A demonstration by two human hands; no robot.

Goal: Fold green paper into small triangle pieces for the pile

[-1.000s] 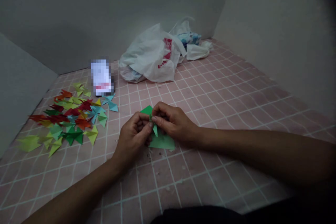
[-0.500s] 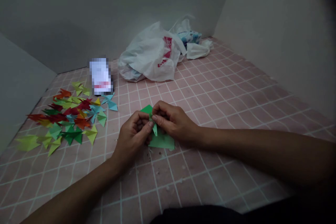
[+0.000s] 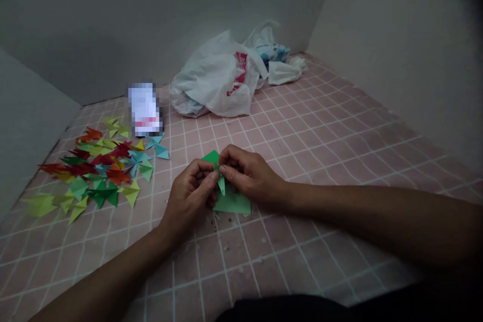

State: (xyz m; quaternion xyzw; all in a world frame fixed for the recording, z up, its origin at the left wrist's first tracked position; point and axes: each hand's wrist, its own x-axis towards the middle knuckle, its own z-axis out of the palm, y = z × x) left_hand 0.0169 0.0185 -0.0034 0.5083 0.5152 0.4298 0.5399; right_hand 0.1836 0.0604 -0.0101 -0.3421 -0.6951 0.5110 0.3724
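Between my two hands is a small folded piece of light green origami paper [image 3: 222, 185], with a narrow point hanging down. My left hand [image 3: 192, 188] pinches it from the left, thumb against curled fingers. From the other side my right hand [image 3: 249, 173] closes thumb and forefinger on its upper part. My fingers hide much of the folded shape. Under the hands lie flat green paper sheets [image 3: 234, 204], a lighter one toward me and a darker green corner beyond.
Many folded paper cranes [image 3: 103, 193] in several colours lie on the left of the pink checked cloth [image 3: 302, 246]. Behind them a phone [image 3: 145, 109] with a lit, blurred screen leans upright. A white plastic bag [image 3: 219, 75] and a smaller packet [image 3: 285, 71] lie near the back wall.
My left thumb has shifted very slightly to the left, and a little more of the folded green paper shows. Both hands otherwise keep their place.
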